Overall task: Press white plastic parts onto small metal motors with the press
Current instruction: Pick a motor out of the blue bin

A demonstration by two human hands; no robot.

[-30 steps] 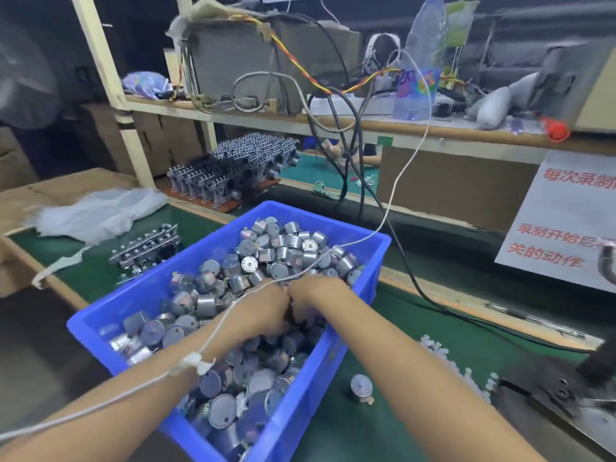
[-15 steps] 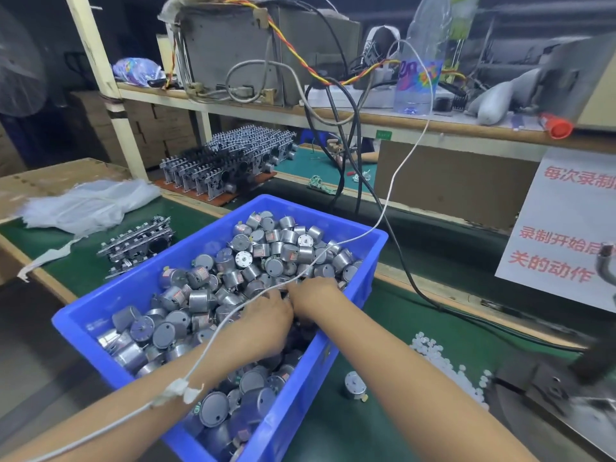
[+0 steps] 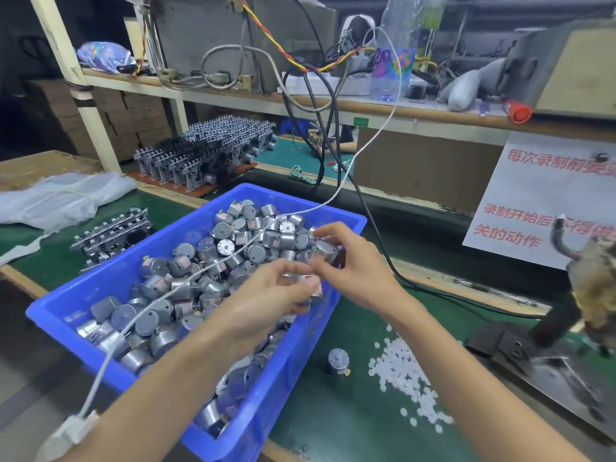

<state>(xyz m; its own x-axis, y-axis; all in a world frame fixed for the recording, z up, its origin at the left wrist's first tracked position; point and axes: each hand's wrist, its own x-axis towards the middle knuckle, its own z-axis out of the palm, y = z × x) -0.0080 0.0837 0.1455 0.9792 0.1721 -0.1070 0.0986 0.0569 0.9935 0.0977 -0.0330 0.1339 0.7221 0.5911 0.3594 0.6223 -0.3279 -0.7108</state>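
Green bench mat (image 3: 350, 425) carries everything. Blue bin (image 3: 276, 378) sits on its left side, heaped with motors (image 3: 233, 248). The press (image 3: 520, 351) is at the far right, well apart from the bin. White plastic parts (image 3: 405, 378) lie loose on the mat between the two.

Your left hand (image 3: 266, 295) is curled round a clutch of motors (image 3: 308, 288); it's blurred, so I can't tell the count. Your right hand (image 3: 353, 265) pinches a grey motor (image 3: 325, 248) at the fingertips. Both hands are above the bin's right rim. A lone motor (image 3: 338, 360) stands on the mat just beside the bin.

Risks, as I judge them:
- Left hand looks overfull, so one may slip on the carry to the press and scatter the white parts.
- The white cable (image 3: 186, 281) taped to your left arm drapes across the heap and could snag a motor and drag it out.
- Loose parts near the mat's front edge could get swept off by your forearm.

Versus half a second ago: your hands were buried in the heap; now they're lifted clear and loaded.
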